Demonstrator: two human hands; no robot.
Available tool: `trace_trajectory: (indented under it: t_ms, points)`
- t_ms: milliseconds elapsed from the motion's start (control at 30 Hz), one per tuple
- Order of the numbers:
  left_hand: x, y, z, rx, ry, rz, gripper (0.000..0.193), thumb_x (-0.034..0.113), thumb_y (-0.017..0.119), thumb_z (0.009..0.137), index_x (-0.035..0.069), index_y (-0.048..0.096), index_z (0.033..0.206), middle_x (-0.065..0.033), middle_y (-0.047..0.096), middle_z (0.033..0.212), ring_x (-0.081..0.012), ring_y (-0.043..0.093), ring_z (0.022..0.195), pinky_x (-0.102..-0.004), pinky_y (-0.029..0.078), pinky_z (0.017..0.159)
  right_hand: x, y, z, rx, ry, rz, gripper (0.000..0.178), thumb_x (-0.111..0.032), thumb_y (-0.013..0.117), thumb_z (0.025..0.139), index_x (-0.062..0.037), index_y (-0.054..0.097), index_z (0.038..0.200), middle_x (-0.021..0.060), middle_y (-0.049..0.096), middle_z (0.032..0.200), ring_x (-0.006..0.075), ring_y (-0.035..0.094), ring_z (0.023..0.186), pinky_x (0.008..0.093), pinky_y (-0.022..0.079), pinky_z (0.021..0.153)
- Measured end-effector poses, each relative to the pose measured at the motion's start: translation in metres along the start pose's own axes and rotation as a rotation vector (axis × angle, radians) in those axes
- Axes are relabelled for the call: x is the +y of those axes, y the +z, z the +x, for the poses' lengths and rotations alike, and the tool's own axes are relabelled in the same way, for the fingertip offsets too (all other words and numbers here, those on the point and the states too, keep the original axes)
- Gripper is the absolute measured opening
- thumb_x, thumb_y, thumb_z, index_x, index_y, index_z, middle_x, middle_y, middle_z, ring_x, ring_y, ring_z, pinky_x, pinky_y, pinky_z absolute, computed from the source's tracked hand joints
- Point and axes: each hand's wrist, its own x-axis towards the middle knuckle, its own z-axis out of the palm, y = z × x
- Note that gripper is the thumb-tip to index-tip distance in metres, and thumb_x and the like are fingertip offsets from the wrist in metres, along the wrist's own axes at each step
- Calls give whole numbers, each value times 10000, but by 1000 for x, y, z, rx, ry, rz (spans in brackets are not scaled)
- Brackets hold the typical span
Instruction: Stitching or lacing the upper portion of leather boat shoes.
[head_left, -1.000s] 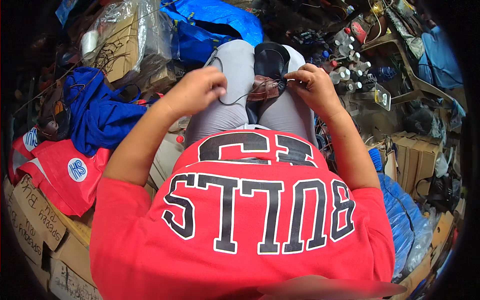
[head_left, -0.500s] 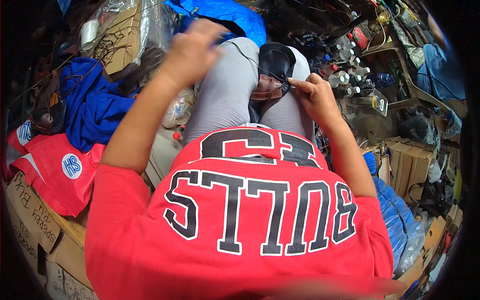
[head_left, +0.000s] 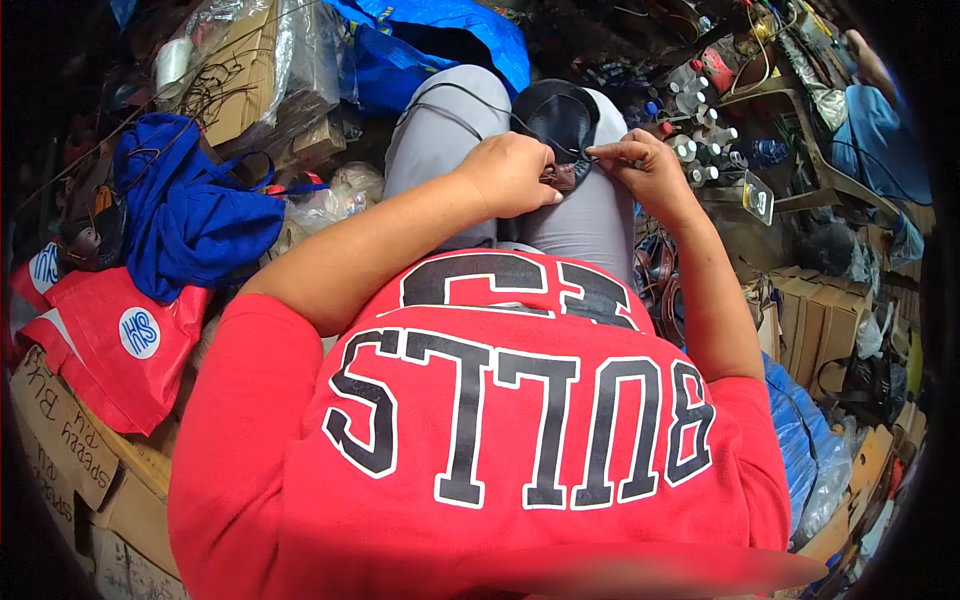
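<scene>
A shoe (head_left: 548, 112) with a dark opening and a brown leather part lies across my thighs. My left hand (head_left: 508, 174) is closed at its brown part, the fingers curled over the leather and hiding most of it. On the shoe's right edge, my right hand (head_left: 648, 170) pinches with thumb and forefinger; what sits between the tips is too small to make out. A thin dark cord (head_left: 445, 108) loops over my left thigh and runs toward the shoe near my left hand.
Several plastic bottles (head_left: 700, 140) stand right of my knees. A blue bag (head_left: 440, 45) lies beyond them. To the left are blue cloth (head_left: 190, 215), a red bag (head_left: 120, 350) and cardboard boxes (head_left: 70, 440). Folded cardboard (head_left: 815, 325) and blue plastic (head_left: 800, 430) crowd the right side.
My left hand has come down from above my left knee to the shoe's brown part. The cord now lies in a loop over my left thigh. My right hand stays at the shoe's edge.
</scene>
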Motion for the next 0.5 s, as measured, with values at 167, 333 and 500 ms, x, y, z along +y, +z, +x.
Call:
trace_trajectory:
  t_ms: [167,333,500]
  points:
    - [4,-28,-11,-66,79,326,288,235,646,728,41,623,940,-166,610,892,-357,586,879,-406,439,841,-12,7,-7,19,-94,-155,264,-40,669,757,-172,720,980,66,552,756,215,567,694,315,458,643]
    - [-47,-40,-12,202,276,53,320,-82,451,735,37,596,994,-174,536,977,-302,546,919,-371,441,823,-20,14,-19,61,-124,-352,304,-86,651,761,-219,703,1030,48,563,781,240,542,806,371,381,754]
    - [-32,-30,-18,290,241,-51,258,-42,553,734,86,668,926,-104,549,859,-259,544,898,-360,430,799,-27,18,-27,67,-98,-449,350,-94,646,766,-221,675,1090,53,541,789,238,537,819,367,363,778]
